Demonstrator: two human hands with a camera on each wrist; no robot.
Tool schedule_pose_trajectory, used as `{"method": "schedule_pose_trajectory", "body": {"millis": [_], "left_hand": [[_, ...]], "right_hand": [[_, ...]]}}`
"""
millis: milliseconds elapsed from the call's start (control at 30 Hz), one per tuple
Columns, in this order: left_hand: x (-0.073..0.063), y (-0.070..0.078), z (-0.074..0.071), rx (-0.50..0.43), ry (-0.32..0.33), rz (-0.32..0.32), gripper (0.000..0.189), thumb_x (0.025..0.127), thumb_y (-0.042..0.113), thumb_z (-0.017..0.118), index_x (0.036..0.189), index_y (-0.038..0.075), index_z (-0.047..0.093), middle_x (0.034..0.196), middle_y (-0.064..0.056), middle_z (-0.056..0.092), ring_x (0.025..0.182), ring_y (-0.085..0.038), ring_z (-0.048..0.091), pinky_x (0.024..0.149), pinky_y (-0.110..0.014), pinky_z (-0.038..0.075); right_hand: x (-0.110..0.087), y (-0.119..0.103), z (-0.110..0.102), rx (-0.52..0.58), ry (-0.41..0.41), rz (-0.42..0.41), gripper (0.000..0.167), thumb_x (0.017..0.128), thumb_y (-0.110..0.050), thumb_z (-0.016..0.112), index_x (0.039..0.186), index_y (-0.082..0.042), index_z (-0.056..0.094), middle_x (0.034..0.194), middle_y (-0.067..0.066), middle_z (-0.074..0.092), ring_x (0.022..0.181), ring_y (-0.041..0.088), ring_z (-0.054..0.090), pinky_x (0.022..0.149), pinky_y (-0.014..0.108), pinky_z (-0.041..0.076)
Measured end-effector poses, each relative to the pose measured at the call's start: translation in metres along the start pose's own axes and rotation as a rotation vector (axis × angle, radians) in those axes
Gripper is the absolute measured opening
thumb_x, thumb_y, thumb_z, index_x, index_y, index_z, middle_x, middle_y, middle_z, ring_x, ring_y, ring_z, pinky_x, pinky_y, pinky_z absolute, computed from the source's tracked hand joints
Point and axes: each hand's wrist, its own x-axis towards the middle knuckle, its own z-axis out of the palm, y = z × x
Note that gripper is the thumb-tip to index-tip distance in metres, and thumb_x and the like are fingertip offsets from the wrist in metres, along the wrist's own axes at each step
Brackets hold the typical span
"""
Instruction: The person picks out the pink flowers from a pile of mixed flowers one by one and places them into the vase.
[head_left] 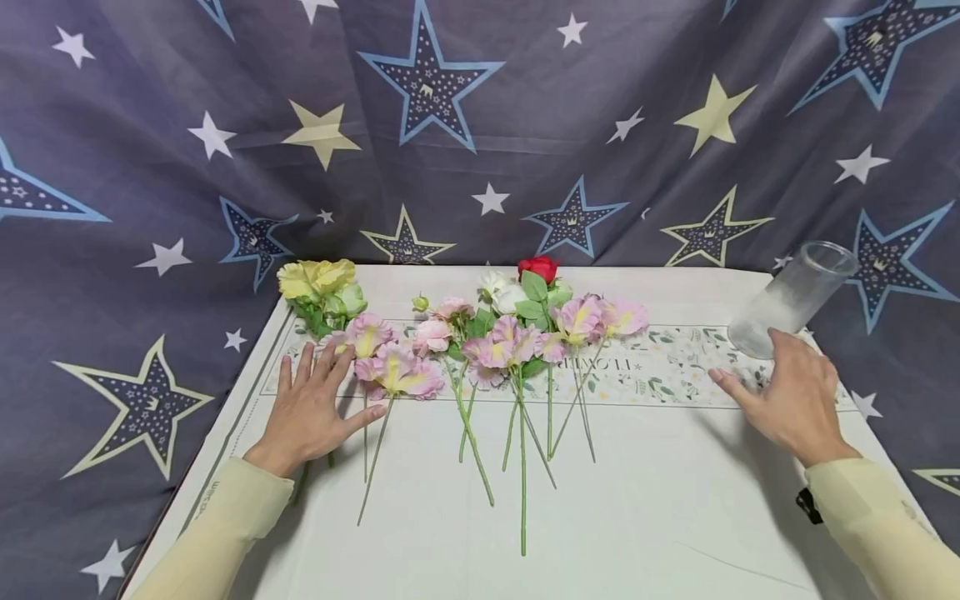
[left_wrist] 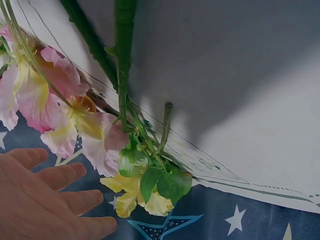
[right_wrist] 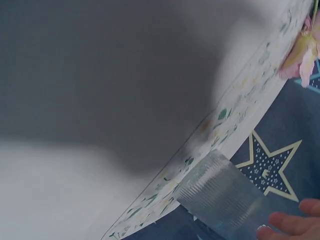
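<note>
Head view, left hand: we see our left hand (head_left: 307,417) flat and wide, fingers spread, gripping nothing, over the worktop (head_left: 637,500) toward its left edge
Head view, by the left hand: the fingertips overlap the leftmost pink-and-yellow ruffled blooms (head_left: 401,371); we cannot tell whether they touch
Head view, far left corner: near it lies a yellow flower (head_left: 322,277), a pale green bloom (head_left: 348,300) just beside it
Head view, mid far edge: we have a red rose (head_left: 537,268) and white roses (head_left: 507,297), with pale pink blooms (head_left: 432,335) to their left and more ruffled ones in front; the stems (head_left: 522,500) point toward the near edge
Head view, right hand: our right hand (head_left: 798,396) has its thumb well away from its fingers, with no grip that we can make out
Head view, far right corner: the glass vase (head_left: 791,300) is near it, rim uppermost, just beyond the right hand
Left wrist view, fingers: four show straight and apart, holding nothing, close to the ruffled petals; the yellow flower is beyond their tips
Right wrist view, vase: its ribbed side is beside our fingertips, contact unclear; a floral band (right_wrist: 242,95) runs along the far edge
</note>
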Motion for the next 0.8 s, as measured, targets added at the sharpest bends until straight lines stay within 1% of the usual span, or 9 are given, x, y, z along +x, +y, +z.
{"method": "schedule_pose_trajectory", "body": {"millis": [67, 167, 300, 400, 467, 633, 700, 800], "left_hand": [[0.000, 0.000, 0.000, 0.003, 0.001, 0.000, 0.109, 0.083, 0.077, 0.063, 0.160, 0.007, 0.032, 0.165, -0.023, 0.025, 0.152, -0.053, 0.008, 0.118, -0.071, 0.001], [0.000, -0.001, 0.000, 0.005, 0.007, 0.003, 0.108, 0.083, 0.077, 0.063, 0.160, 0.007, 0.033, 0.165, -0.023, 0.026, 0.152, -0.053, 0.008, 0.117, -0.072, 0.001], [-0.001, -0.001, 0.000, 0.009, 0.015, 0.010, 0.108, 0.083, 0.077, 0.064, 0.160, 0.007, 0.034, 0.165, -0.023, 0.026, 0.151, -0.054, 0.010, 0.117, -0.073, 0.003], [-0.001, -0.002, 0.000, 0.012, 0.019, 0.010, 0.108, 0.083, 0.077, 0.064, 0.160, 0.007, 0.034, 0.165, -0.023, 0.027, 0.151, -0.055, 0.011, 0.116, -0.074, 0.005], [-0.001, -0.002, 0.000, 0.010, 0.017, 0.008, 0.109, 0.083, 0.077, 0.063, 0.160, 0.007, 0.033, 0.165, -0.023, 0.026, 0.151, -0.054, 0.011, 0.116, -0.073, 0.004], [-0.002, -0.001, 0.000, 0.009, 0.002, -0.003, 0.110, 0.082, 0.078, 0.062, 0.161, 0.007, 0.032, 0.166, -0.023, 0.025, 0.152, -0.052, 0.008, 0.118, -0.071, 0.000], [-0.002, 0.000, -0.001, 0.011, 0.002, -0.004, 0.110, 0.082, 0.078, 0.063, 0.161, 0.008, 0.032, 0.166, -0.023, 0.025, 0.152, -0.052, 0.008, 0.118, -0.071, 0.000], [-0.001, 0.001, -0.001, 0.011, 0.010, 0.000, 0.110, 0.082, 0.078, 0.063, 0.161, 0.009, 0.032, 0.166, -0.022, 0.025, 0.153, -0.051, 0.008, 0.118, -0.071, 0.001]], "right_hand": [[0.004, 0.001, -0.002, 0.010, 0.021, 0.040, 0.102, 0.088, -0.055, 0.073, 0.155, 0.007, 0.028, 0.147, 0.041, 0.038, 0.135, 0.060, 0.033, 0.114, 0.070, 0.012], [0.010, 0.003, -0.006, 0.030, 0.049, 0.123, 0.103, 0.088, -0.056, 0.072, 0.156, 0.008, 0.026, 0.147, 0.042, 0.038, 0.133, 0.061, 0.034, 0.110, 0.073, 0.017], [0.020, 0.005, -0.012, 0.086, 0.108, 0.236, 0.103, 0.088, -0.055, 0.073, 0.155, 0.007, 0.027, 0.146, 0.041, 0.040, 0.131, 0.062, 0.037, 0.109, 0.072, 0.022], [0.028, 0.007, -0.017, 0.120, 0.153, 0.298, 0.103, 0.087, -0.056, 0.073, 0.155, 0.006, 0.026, 0.146, 0.039, 0.039, 0.130, 0.062, 0.037, 0.110, 0.070, 0.023], [0.034, 0.008, -0.020, 0.133, 0.163, 0.335, 0.105, 0.087, -0.057, 0.072, 0.156, 0.004, 0.023, 0.149, 0.038, 0.037, 0.132, 0.061, 0.036, 0.111, 0.069, 0.022], [0.052, 0.009, -0.028, 0.161, 0.136, 0.423, 0.108, 0.088, -0.062, 0.068, 0.159, 0.001, 0.015, 0.152, 0.038, 0.033, 0.136, 0.061, 0.033, 0.115, 0.067, 0.019], [0.057, 0.009, -0.032, 0.172, 0.120, 0.456, 0.108, 0.089, -0.063, 0.066, 0.159, 0.000, 0.012, 0.151, 0.039, 0.033, 0.136, 0.061, 0.032, 0.115, 0.067, 0.019], [0.062, 0.010, -0.035, 0.185, 0.120, 0.484, 0.107, 0.089, -0.064, 0.065, 0.159, -0.003, 0.010, 0.151, 0.037, 0.033, 0.136, 0.060, 0.032, 0.113, 0.068, 0.023]]}}
